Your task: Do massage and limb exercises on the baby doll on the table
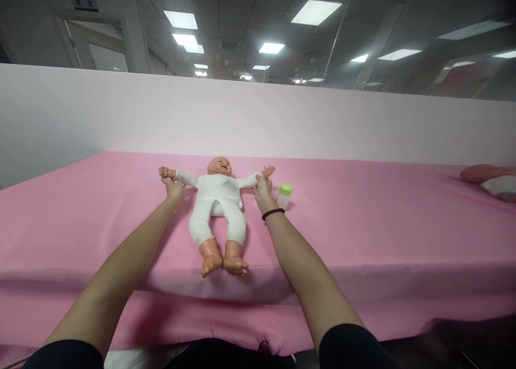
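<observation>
Green-capped bottle on pink cloth

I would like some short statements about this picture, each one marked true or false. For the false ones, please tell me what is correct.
1. The left hand holds an arm of the doll. True.
2. The bottle with the green cap stands just beside the right hand. True.
3. The bracelet is on the left wrist. False: the bracelet is on the right wrist.
4. The doll lies face down. False: it lies on its back, face up.
</observation>
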A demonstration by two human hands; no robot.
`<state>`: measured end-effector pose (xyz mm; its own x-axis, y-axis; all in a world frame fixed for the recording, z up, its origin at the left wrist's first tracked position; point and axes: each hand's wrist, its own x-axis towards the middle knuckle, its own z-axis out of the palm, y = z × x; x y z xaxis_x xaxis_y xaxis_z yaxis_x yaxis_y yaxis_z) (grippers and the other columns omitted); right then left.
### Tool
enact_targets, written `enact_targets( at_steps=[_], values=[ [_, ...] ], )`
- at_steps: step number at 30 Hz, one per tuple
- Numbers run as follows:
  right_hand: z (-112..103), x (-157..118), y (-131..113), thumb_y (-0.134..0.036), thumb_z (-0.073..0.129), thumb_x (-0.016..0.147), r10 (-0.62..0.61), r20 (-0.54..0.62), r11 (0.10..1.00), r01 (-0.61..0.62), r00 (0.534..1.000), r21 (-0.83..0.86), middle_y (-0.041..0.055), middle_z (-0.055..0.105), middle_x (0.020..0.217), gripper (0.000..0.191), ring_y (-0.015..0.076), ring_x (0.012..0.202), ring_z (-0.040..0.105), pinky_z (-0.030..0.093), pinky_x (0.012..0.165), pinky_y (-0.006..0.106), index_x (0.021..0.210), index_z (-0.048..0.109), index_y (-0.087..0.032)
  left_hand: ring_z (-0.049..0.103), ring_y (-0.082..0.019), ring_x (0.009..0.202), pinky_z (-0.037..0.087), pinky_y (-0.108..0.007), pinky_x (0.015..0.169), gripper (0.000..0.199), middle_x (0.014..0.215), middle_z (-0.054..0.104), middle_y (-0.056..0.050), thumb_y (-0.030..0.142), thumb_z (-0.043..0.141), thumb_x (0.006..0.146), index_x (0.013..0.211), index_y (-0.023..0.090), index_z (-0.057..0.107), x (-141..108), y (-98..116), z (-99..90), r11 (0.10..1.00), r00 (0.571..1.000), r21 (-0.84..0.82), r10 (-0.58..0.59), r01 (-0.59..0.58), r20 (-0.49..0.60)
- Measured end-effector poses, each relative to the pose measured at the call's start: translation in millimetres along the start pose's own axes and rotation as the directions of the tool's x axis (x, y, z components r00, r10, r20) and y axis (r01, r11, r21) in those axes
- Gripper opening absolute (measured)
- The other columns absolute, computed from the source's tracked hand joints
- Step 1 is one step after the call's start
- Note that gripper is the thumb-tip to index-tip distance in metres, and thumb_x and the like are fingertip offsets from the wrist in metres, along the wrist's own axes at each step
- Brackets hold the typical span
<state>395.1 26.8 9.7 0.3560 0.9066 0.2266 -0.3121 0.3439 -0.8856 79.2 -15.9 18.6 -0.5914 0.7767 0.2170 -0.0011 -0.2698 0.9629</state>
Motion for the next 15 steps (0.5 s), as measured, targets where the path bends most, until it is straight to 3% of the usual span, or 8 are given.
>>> enact_targets(
  at_steps=[1,3,5,7,8,9,11,15],
  values=[
    [7,0,-4,-0.03,0.064,0.068,0.019,-0.016,1.0,-0.019,1.0,0.01,0.002,0.067,0.102,0.046,0.0207,0.095,0.067,0.058,0.078,0.034,0.111,0.052,-0.028,0.065,-0.024,0.121,0.058,-0.042,0.098,0.059,0.144,0.055,-0.016,0.022,0.062,0.091,0.143,0.027,0.034,-5,0,1.6,0.991,0.991,0.047,0.119,-0.122,0.055],
    [19,-3,-11,-0.025,0.07,0.063,-0.003,0.067,1.0,0.001,0.998,0.022,0.0006,0.068,0.103,0.051,0.0191,0.095,0.067,0.056,0.083,0.034,0.111,0.053,-0.028,0.063,-0.026,0.122,0.055,-0.044,0.102,0.053,0.139,0.059,-0.015,0.023,0.06,0.092,0.142,0.025,0.04,-14,1,3.6,0.928,0.925,0.136,0.313,-0.346,0.216],
    [25,-11,-18,-0.021,0.074,0.059,-0.086,0.293,0.996,0.092,0.952,-0.008,0.0008,0.07,0.103,0.05,0.0189,0.096,0.066,0.054,0.089,0.034,0.106,0.059,-0.025,0.062,-0.028,0.125,0.05,-0.047,0.109,0.048,0.136,0.063,-0.013,0.024,0.059,0.091,0.137,0.024,0.05,-20,1,4.2,0.811,0.782,0.183,0.435,-0.555,0.445],
    [28,-22,-23,-0.017,0.074,0.057,-0.104,0.523,0.979,0.181,0.846,-0.099,0.0028,0.073,0.102,0.041,0.0206,0.1,0.066,0.052,0.093,0.035,0.097,0.066,-0.022,0.058,-0.03,0.13,0.042,-0.05,0.117,0.041,0.137,0.065,-0.011,0.024,0.058,0.089,0.13,0.024,0.061,-22,1,3.9,0.674,0.6,0.181,0.463,-0.716,0.652],
    [28,-27,-26,-0.016,0.073,0.057,-0.087,0.605,0.962,0.225,0.792,-0.155,0.0037,0.073,0.102,0.037,0.0216,0.101,0.066,0.051,0.095,0.036,0.093,0.069,-0.021,0.056,-0.03,0.133,0.04,-0.051,0.119,0.038,0.137,0.065,-0.011,0.025,0.057,0.089,0.126,0.024,0.066,-21,2,3.5,0.616,0.531,0.178,0.454,-0.767,0.715],
    [29,-32,-27,-0.015,0.073,0.057,-0.069,0.657,0.942,0.266,0.751,-0.205,0.0044,0.074,0.101,0.033,0.0226,0.102,0.067,0.051,0.097,0.037,0.09,0.07,-0.02,0.055,-0.031,0.134,0.038,-0.051,0.12,0.037,0.138,0.066,-0.01,0.025,0.056,0.089,0.124,0.025,0.068,-21,2,3.0,0.573,0.488,0.18,0.444,-0.799,0.751],
    [31,-38,-30,-0.016,0.074,0.058,-0.056,0.69,0.908,0.324,0.722,-0.265,0.0047,0.074,0.099,0.028,0.0237,0.101,0.067,0.05,0.099,0.039,0.086,0.072,-0.02,0.054,-0.031,0.134,0.039,-0.051,0.119,0.038,0.138,0.065,-0.01,0.025,0.054,0.09,0.124,0.025,0.07,-19,3,1.8,0.533,0.47,0.201,0.436,-0.822,0.768],
    [30,-39,-32,-0.017,0.074,0.06,-0.072,0.666,0.905,0.329,0.743,-0.269,0.0046,0.075,0.103,0.03,0.0246,0.104,0.066,0.049,0.101,0.041,0.09,0.073,-0.021,0.057,-0.03,0.131,0.043,-0.049,0.116,0.04,0.137,0.066,-0.01,0.024,0.053,0.091,0.128,0.025,0.067,-21,5,-0.8,0.549,0.514,0.23,0.444,-0.804,0.734]
  ],
)
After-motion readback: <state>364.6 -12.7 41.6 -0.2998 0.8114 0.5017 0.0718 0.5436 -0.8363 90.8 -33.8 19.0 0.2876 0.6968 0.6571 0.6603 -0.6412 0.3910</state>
